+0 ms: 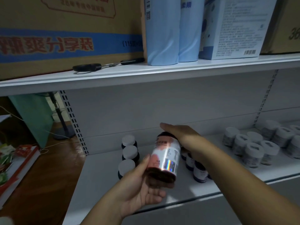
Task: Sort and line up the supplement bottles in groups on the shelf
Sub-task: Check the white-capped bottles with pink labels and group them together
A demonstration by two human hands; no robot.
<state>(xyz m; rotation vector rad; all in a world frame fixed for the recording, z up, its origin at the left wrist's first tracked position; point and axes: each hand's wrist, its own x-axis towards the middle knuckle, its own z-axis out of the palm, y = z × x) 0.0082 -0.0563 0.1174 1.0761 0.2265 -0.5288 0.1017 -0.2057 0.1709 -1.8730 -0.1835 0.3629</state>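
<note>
Left hand (pixel 138 184) cradling a pink-labelled bottle (pixel 164 157) from underneath, thumb up one side and fingers curled round the base, so a proper hold. Bottle tilted, top leaning away toward the back panel, held above the shelf (pixel 186 190) and not resting on it. Right hand (pixel 180 132) reaching in over the top with fingers straight and together, palm down, lying flat on or just above the dark cap; can't tell for sure if it's actually touching.

Behind and left of the bottle: a neat row of three white-capped dark bottles (pixel 129 153) running front to back. To its right, under the right forearm, more dark bottles with white labels (pixel 200 172), partly hidden. Well off to the right, a cluster of pale jars (pixel 253 148) already bunched together. Up top: scissors (pixel 107 64) lying on the upper shelf by a cardboard box (pixel 65 38), plus blue packs (pixel 172 30).

Looks like the pink one is the odd one out here, so probably needs its own spot, most likely the bare patch of shelf in front. Best bet: tip upright first, then lower straight down with the flat hand steadying the cap. Watch that right forearm, hanging right over the dark bottles, easy to knock one sideways on the way out. Label facing front wouldn't hurt either.
</note>
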